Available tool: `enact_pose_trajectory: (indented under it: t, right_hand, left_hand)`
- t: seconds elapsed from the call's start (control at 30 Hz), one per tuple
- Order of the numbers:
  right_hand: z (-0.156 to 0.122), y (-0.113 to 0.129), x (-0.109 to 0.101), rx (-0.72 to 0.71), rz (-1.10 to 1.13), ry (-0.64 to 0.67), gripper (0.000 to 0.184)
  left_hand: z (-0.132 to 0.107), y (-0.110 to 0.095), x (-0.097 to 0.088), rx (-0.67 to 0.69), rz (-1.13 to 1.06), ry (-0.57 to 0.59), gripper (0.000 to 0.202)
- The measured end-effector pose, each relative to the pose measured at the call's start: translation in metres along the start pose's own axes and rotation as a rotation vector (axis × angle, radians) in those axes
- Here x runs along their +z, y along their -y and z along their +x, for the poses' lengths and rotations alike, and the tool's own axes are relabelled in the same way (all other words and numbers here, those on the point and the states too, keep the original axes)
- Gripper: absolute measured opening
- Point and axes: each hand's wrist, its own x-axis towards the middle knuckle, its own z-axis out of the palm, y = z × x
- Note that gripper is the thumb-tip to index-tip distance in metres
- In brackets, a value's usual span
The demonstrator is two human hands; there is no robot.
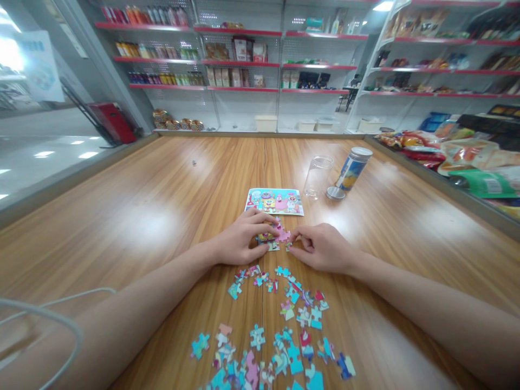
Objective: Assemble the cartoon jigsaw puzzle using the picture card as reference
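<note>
Over a partly joined cartoon jigsaw (281,233) rests my left hand (251,237), palm down with its fingers spread across the joined pieces. At the jigsaw's right edge, my right hand (319,246) pinches a small puzzle piece (288,245) between thumb and fingers. Just behind the hands lies the picture card (274,201) with several cartoon figures on it. Loose puzzle pieces (293,292) are scattered nearer to me, mostly light blue, with more pieces (280,357) at the front. My left palm hides part of the joined section.
A clear jar (319,176) stands at the back right of the wooden table (162,179). Beside it are a metal lid (336,193) and a blue canister (353,169). Packaged goods (479,157) lie past the right edge. A pale cable (60,314) loops at the left.
</note>
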Motion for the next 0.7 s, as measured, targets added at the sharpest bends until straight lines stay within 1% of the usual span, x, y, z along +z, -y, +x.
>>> enact_pose_trajectory:
  t: [0.23,0.43,0.7]
  right_hand:
    - [0.0,-0.0037,0.0003,0.011,0.066,0.018,0.016]
    - [0.0007,-0.0031,0.0022,0.031,0.042,-0.009,0.016]
    - [0.0003,-0.0049,0.0025,0.008,0.048,-0.009,0.015]
  left_hand:
    - [-0.0003,-0.0009,-0.0012,0.003,-0.01,0.007,0.037]
    - [-0.0002,-0.0005,-0.0008,0.011,-0.019,0.007,0.04]
    - [-0.0004,-0.0008,-0.0013,0.0,-0.004,0.011,0.037]
